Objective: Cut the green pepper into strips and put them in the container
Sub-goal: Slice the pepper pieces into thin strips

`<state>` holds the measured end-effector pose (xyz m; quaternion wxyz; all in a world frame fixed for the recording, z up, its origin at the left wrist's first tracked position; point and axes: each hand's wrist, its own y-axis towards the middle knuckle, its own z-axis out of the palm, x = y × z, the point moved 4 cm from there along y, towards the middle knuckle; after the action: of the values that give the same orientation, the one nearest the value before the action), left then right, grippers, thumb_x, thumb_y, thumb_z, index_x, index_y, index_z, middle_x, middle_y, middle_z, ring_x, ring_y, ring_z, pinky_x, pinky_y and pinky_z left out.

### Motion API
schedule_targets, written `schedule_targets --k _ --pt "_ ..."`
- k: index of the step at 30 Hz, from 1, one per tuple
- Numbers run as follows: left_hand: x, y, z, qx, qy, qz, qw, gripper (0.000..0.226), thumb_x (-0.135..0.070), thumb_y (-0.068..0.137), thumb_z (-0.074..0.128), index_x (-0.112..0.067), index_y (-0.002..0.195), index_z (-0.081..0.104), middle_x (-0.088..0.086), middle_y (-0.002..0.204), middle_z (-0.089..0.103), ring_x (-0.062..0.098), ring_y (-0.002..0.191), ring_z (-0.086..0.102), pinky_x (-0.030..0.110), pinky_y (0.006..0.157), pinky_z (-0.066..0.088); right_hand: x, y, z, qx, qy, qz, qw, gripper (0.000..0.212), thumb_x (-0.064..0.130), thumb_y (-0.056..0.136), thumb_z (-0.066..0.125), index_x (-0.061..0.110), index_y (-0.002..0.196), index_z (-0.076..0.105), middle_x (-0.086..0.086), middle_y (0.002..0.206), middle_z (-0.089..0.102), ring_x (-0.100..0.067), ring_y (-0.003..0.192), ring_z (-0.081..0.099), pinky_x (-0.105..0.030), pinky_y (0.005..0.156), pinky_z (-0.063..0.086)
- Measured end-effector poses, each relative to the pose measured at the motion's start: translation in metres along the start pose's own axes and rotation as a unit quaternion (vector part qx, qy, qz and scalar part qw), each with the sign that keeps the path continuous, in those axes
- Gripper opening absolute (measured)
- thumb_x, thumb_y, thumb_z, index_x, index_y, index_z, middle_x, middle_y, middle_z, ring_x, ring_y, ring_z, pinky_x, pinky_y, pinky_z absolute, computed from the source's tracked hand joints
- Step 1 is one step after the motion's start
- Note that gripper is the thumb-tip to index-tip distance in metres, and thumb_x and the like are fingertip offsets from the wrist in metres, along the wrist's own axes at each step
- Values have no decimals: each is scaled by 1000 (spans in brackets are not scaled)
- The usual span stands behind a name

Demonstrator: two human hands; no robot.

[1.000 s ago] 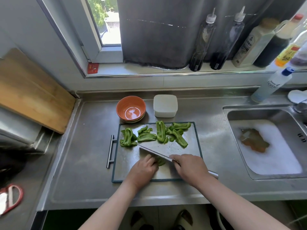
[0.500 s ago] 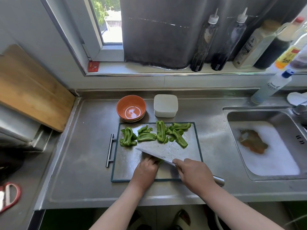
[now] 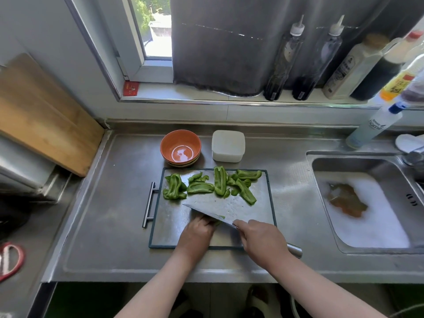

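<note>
A steel cutting board with a dark rim lies on the counter. Several green pepper pieces lie along its far half. My right hand grips the handle of a cleaver, whose wide blade slants leftward over the board. My left hand holds down a pepper piece right behind the blade with curled fingers; only a sliver of green shows. A white lidded container and an orange bowl stand just beyond the board.
A sink with foamy water lies to the right. Bottles line the window sill. A wooden board leans at the left. A red-handled tool lies at the far left edge.
The cleaver blade has tilted, showing more of its flat face. Both hands stay at the board's near part.
</note>
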<state>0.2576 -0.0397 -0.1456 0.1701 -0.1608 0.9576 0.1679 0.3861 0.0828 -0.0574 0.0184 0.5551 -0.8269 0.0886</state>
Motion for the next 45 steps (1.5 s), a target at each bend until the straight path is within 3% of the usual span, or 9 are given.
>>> schedule_targets --k 3,10,14,19,26,31,35,41,45 --pt "-6 2 -5 -32 2 -3 999 41 -1 70 77 -20 107 76 6 100 72 28 91 66 33 69 58 -10 2 0 23 43 -12 999 27 33 103 40 32 120 60 -2 87 65 -30 77 64 -33 59 36" --pt "-11 1 -4 -39 34 -34 998 29 -11 82 54 -16 100 77 5 101 73 26 96 67 33 78 58 -26 10 -5 73 60 -64 994 27 28 102 38 31 120 58 -2 89 63 -29 81 63 -34 60 37" --pt "-12 1 -2 -28 31 -66 997 25 -11 80 60 -16 96 77 4 101 73 26 98 66 31 79 57 -28 15 -4 104 60 -67 991 28 23 100 38 29 121 57 -3 89 62 -30 81 62 -34 60 38" --pt "0 -1 6 -19 10 -72 997 16 -9 77 74 -17 90 78 2 100 72 23 98 64 32 76 56 -20 19 -6 128 56 -54 989 18 18 98 38 24 103 55 -1 78 52 -29 75 58 -35 57 38" --pt "2 -1 3 -71 -22 -57 996 1 -12 80 73 -12 79 74 4 88 70 25 88 66 35 62 56 -23 22 -10 179 52 -34 982 12 13 92 39 25 89 42 1 71 44 -27 68 45 -32 46 23" --pt "2 -2 4 -88 -23 -44 995 10 -11 85 71 -9 75 71 5 84 67 23 86 65 35 66 56 -21 37 3 181 104 -15 978 18 24 100 38 22 102 56 -8 89 64 -30 79 60 -37 62 45" --pt "0 -2 5 -93 7 -34 995 10 -13 87 68 -9 80 72 5 87 69 25 87 66 34 70 56 0 59 12 178 100 -42 978 20 21 99 38 22 107 56 -13 93 65 -37 84 61 -38 64 42" --pt "-7 -3 0 -88 26 -52 994 15 -20 88 62 -15 84 76 0 88 70 21 86 62 34 62 55 12 60 14 166 74 -64 981 20 17 97 39 22 108 55 -13 94 67 -38 83 62 -38 60 37" --pt "-12 2 -13 -106 15 -29 994 20 -15 81 66 -20 96 78 -1 93 73 17 95 57 29 79 53 2 44 7 134 67 -72 986 29 23 97 40 29 122 53 -10 96 69 -36 85 63 -40 62 41"
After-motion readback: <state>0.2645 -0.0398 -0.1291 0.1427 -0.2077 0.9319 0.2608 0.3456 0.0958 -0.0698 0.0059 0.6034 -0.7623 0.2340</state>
